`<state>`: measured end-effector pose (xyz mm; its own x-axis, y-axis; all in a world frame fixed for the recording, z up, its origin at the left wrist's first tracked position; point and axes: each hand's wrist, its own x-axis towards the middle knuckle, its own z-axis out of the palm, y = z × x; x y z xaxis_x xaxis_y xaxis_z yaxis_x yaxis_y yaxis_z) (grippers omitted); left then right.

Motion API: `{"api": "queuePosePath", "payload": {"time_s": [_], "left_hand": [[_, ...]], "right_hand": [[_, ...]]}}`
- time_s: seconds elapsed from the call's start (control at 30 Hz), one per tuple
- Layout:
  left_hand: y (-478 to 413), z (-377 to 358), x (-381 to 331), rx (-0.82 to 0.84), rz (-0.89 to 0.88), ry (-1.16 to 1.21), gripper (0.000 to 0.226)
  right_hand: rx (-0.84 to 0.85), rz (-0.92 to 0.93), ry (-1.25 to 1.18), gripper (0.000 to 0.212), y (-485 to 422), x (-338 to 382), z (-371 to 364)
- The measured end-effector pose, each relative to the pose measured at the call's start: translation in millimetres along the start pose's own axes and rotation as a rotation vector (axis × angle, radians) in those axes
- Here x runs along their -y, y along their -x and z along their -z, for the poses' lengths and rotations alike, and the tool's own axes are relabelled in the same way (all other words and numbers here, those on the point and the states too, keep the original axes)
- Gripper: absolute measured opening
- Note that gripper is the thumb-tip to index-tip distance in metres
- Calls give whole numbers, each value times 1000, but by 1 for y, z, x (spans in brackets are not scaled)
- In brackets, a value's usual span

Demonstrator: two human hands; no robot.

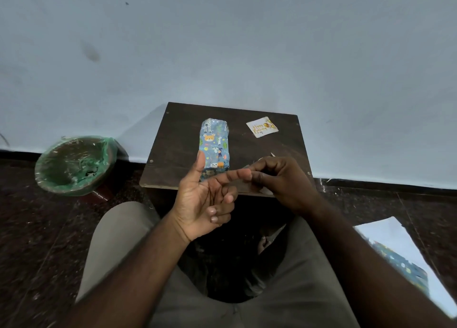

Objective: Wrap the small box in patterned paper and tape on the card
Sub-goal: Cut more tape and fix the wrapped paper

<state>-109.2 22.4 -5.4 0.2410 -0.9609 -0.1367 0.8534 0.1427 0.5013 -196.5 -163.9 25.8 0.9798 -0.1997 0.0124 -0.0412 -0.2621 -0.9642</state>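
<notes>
A small box (pixel 214 144) wrapped in blue animal-patterned paper lies lengthwise on the dark wooden board (pixel 267 149). A white "Happy Birthday" card (pixel 262 126) lies to its right, near the far edge. My left hand (pixel 205 199) hovers palm-up over the board's near edge, thumb raised, index finger stretched to the right. My right hand (pixel 277 176) pinches at that fingertip; a thin clear strip, apparently tape, sits between them. A pale object shows behind my right hand, mostly hidden.
A round bin (pixel 74 164) lined with green plastic stands on the dark floor to the left. Spare patterned paper (pixel 395 251) lies on the floor at the right. A pale wall rises right behind the board. My knees are below.
</notes>
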Motion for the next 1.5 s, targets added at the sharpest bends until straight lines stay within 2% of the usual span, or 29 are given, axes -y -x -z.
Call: {"api": "queuePosePath", "payload": {"time_s": [0.07,0.17,0.37,0.43,0.47,0.53,0.6,0.63,0.67,0.73,0.83,1.03,1.1,1.17,1.23,1.3,1.37,1.5], "left_hand": [[1,0,0,49,14,-3,91],[1,2,-3,107,21,-28,88],[2,13,-10,345,76,42,78],[5,11,-14,320,72,53,74],[5,6,-16,239,43,28,69],[2,-6,-15,-140,-139,-178,50],[-7,-11,-8,-534,-380,-581,28],[-11,-12,-3,-640,-482,-792,24],[-14,-12,1,-673,-570,-984,30],[-16,-6,9,-611,-705,-1291,44],[-17,-4,15,-523,-821,-1548,43],[-14,-4,12,-606,-783,-1545,26],[-13,-7,12,-637,-756,-1438,20],[-12,-11,10,-683,-693,-1230,14],[-12,-11,9,-703,-624,-1092,10],[-12,-8,8,-696,-563,-1116,10],[-11,-4,7,-644,-504,-1172,12],[-12,5,6,-579,-401,-1126,16]], "right_hand": [[3,-32,-118,11,0,-1,1],[-10,-112,-334,4,1,-2,-4],[8,-241,-643,7,1,8,-12],[-68,-284,-725,8,-1,9,-9],[-115,-299,-749,7,-2,9,-5],[-174,-319,-690,7,-3,7,1],[-185,-347,-590,13,-2,4,0],[-181,-363,-570,16,-1,2,-3],[-175,-374,-567,18,1,0,-7],[-154,-390,-590,18,3,-2,-16],[-172,-429,-663,14,4,-2,-31],[-151,-471,-722,22,5,-4,-46],[-111,-464,-699,35,7,-1,-45],[-88,-410,-627,44,10,2,-43],[-127,-305,-401,39,13,-1,-41],[-194,-228,-211,39,13,-7,-38],[-188,-186,-156,40,12,-10,-36],[-184,-94,12,15,9,-17,-35]]}}
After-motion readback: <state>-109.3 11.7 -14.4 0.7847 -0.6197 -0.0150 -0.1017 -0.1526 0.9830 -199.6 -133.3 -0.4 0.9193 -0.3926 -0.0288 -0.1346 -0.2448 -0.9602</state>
